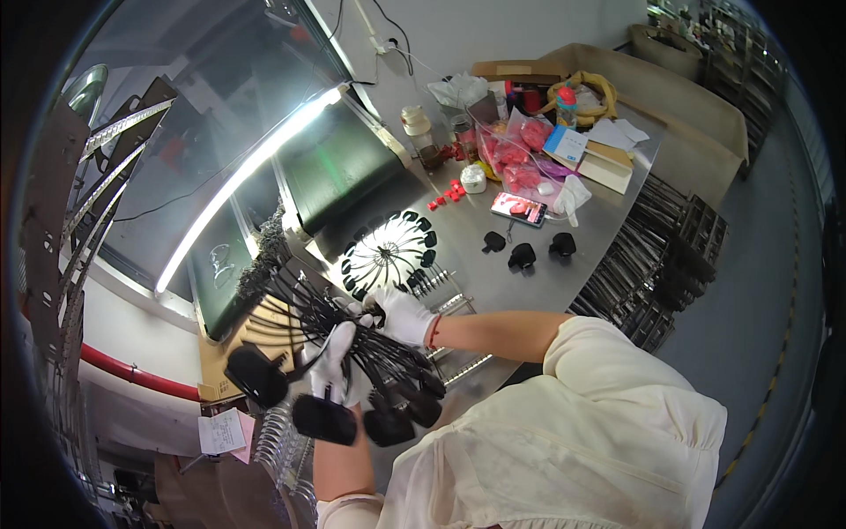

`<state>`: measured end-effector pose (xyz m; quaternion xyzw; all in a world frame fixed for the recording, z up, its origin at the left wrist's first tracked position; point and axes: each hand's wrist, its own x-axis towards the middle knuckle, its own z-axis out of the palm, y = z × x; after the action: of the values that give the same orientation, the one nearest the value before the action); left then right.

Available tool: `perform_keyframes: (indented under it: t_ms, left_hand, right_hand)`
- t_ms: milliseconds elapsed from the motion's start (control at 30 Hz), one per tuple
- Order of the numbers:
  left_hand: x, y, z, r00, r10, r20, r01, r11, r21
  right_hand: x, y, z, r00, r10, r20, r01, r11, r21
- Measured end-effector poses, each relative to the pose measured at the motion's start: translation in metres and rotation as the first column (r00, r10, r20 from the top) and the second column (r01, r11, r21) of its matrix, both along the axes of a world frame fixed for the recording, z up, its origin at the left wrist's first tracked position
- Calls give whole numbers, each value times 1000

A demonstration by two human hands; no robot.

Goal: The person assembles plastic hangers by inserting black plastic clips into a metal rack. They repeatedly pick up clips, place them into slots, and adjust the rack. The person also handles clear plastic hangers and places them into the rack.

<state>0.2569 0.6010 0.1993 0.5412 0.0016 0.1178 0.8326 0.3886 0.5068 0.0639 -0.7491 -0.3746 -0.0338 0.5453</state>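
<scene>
My gloved left hand (333,357) is closed around a bundle of thin black stems (308,313) with broad black pads on their near ends. Several of these black pads (324,420) hang below and beside the hand. Against the upper side of the same bundle is my gloved right hand (401,316), its fingers curled at the stems; what exactly they pinch is hidden. Just beyond the hands, a ring of similar black-headed pieces (388,251) lies fanned out on the brightly lit metal table (467,251). Three loose black pieces (522,256) rest farther right.
A lit phone (519,209), small red pieces (448,196), a white jar (473,179) and bags of red parts (515,150) occupy the table's back. A green conveyor belt (339,176) adjoins its left. Metal racks (656,256) stand right; a wire rack (454,304) lies by my right wrist.
</scene>
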Motion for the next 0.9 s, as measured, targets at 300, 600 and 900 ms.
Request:
perform_keyframes:
  t_ms: [300, 600, 900]
  left_hand:
    - [3, 16, 12, 983, 8, 182, -27, 995, 98]
    - [29, 69, -28, 991, -131, 14, 132, 982, -138]
    - [20, -3, -12, 889, 286, 357, -458, 569, 683]
  right_hand:
    - [3, -46, 0, 107, 678, -727, -293, 721, 628]
    - [-26, -35, -16, 930, 63, 362, -89, 995, 54]
    - [-44, -44, 24, 375, 594, -712, -426, 792, 436]
